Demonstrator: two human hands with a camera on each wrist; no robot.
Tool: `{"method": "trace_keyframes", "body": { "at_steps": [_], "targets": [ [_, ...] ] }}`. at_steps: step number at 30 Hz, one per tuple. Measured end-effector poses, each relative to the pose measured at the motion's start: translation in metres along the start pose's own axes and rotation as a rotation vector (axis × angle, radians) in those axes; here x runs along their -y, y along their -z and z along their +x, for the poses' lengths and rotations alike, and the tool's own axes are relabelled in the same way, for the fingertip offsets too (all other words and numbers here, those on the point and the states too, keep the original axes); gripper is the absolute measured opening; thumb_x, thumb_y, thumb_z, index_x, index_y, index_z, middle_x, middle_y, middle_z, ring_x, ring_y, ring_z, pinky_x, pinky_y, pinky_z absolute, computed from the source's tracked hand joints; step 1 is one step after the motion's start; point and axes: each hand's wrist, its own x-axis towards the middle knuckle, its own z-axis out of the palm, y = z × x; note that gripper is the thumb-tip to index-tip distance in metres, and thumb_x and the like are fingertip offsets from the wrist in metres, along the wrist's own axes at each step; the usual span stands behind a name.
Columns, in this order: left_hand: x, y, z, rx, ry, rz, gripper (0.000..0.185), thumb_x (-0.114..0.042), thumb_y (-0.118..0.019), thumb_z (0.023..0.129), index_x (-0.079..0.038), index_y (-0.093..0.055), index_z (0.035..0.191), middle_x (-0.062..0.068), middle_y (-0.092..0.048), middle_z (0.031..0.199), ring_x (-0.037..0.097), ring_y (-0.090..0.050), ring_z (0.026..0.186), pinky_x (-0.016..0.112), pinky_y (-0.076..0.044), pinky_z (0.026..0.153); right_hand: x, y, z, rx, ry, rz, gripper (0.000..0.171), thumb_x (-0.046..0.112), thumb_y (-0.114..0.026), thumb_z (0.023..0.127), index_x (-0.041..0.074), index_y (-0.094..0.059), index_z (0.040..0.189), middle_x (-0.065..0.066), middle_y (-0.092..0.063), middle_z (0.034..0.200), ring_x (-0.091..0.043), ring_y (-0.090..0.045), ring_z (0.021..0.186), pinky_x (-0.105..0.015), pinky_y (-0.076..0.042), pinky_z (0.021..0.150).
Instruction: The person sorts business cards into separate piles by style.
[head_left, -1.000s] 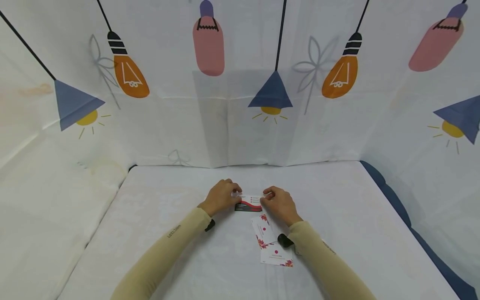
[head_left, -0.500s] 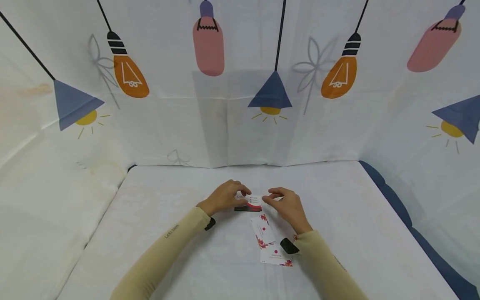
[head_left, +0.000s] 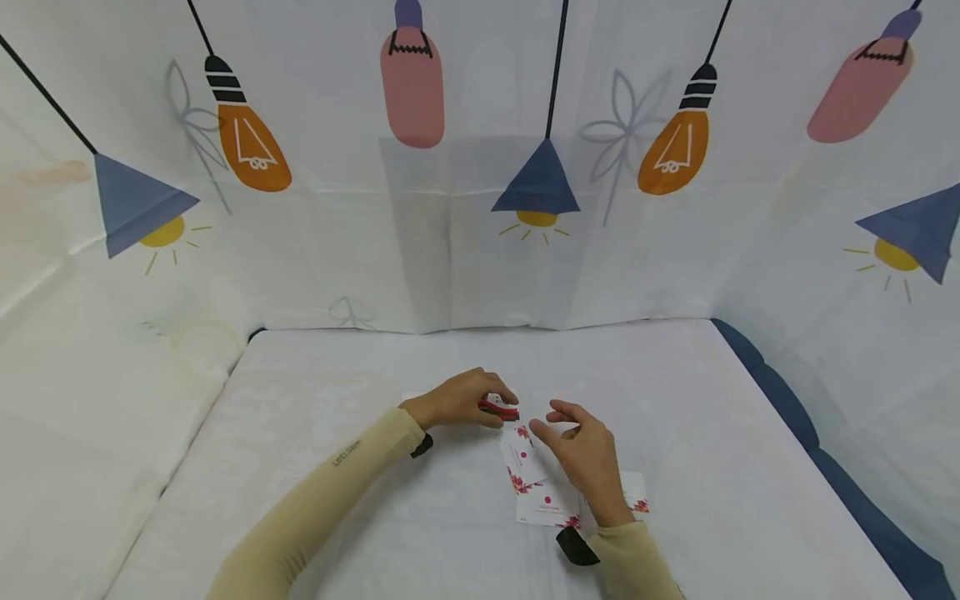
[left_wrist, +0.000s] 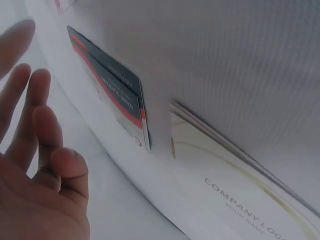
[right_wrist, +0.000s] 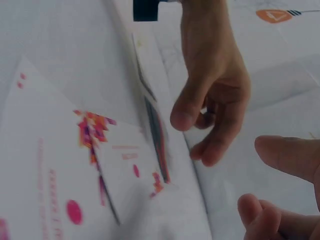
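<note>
My left hand (head_left: 457, 398) pinches a business card with a red and dark wave (head_left: 498, 407) by its near short end, thumb and fingertips curled round the edge, the card just off the white-covered bench (head_left: 360, 367). My right hand (head_left: 583, 454) hovers over the floral business cards (head_left: 528, 467) lying fanned and overlapping on the cloth, its fingers loosely spread and holding nothing. In the left wrist view the dark-and-red card (left_wrist: 112, 87) shows beside another card printed with a company logo (left_wrist: 240, 200). I judge these cards light, thin and stiff enough to spring, smooth and slick against one another, so they slide apart easily. Lying flat, they are hard to lift from the middle; an exposed corner or short edge gives the best hold.
</note>
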Motion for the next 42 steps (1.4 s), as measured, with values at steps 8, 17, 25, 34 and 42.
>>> {"method": "trace_keyframes", "body": {
  "at_steps": [8, 17, 25, 34, 42],
  "targets": [
    [-0.004, -0.004, 0.006, 0.117, -0.091, 0.036, 0.049, -0.025, -0.086, 0.083, -0.017, -0.071, 0.129, -0.007, -0.067, 0.126, 0.015, -0.056, 0.111, 0.029, -0.041, 0.096, -0.019, -0.016, -0.021, -0.006, 0.021, -0.21, 0.063, 0.047, -0.086, 0.079, 0.014, -0.068, 0.129, 0.004, -0.071, 0.105, -0.01, -0.048, 0.065, -0.024, -0.037, 0.053],
    [-0.007, -0.005, 0.01, 0.206, -0.141, 0.032, 0.053, -0.024, -0.087, 0.082, -0.019, -0.069, 0.131, -0.011, -0.066, 0.127, 0.01, -0.05, 0.106, 0.025, -0.039, 0.093, -0.024, -0.031, -0.041, -0.044, 0.034, -0.35, 0.067, 0.054, -0.085, 0.074, 0.012, -0.068, 0.123, 0.008, -0.066, 0.101, -0.012, -0.057, 0.073, -0.033, -0.045, 0.062],
    [-0.009, -0.008, 0.01, 0.254, -0.115, -0.011, 0.055, -0.019, -0.09, 0.078, -0.023, -0.07, 0.129, -0.013, -0.067, 0.122, 0.007, -0.048, 0.103, 0.022, -0.04, 0.089, -0.018, -0.04, -0.047, -0.027, 0.034, -0.412, 0.064, 0.052, -0.085, 0.072, 0.013, -0.068, 0.12, 0.007, -0.062, 0.103, -0.017, -0.062, 0.087, -0.041, -0.049, 0.071],
    [-0.006, -0.013, 0.014, 0.235, -0.151, 0.012, 0.054, -0.02, -0.09, 0.078, -0.023, -0.07, 0.129, -0.013, -0.066, 0.123, 0.006, -0.049, 0.105, 0.023, -0.04, 0.092, -0.016, -0.042, -0.048, -0.033, 0.04, -0.451, 0.063, 0.048, -0.085, 0.072, 0.012, -0.066, 0.119, 0.002, -0.059, 0.104, -0.02, -0.06, 0.086, -0.041, -0.048, 0.071],
    [-0.004, -0.016, 0.016, 0.22, -0.165, 0.042, 0.055, -0.023, -0.089, 0.079, -0.023, -0.069, 0.13, -0.013, -0.066, 0.125, 0.006, -0.05, 0.111, 0.025, -0.038, 0.098, -0.016, -0.041, -0.048, -0.056, 0.066, -0.481, 0.06, 0.046, -0.084, 0.073, 0.011, -0.065, 0.119, -0.001, -0.059, 0.104, -0.021, -0.062, 0.085, -0.042, -0.05, 0.071]
  ]
}}
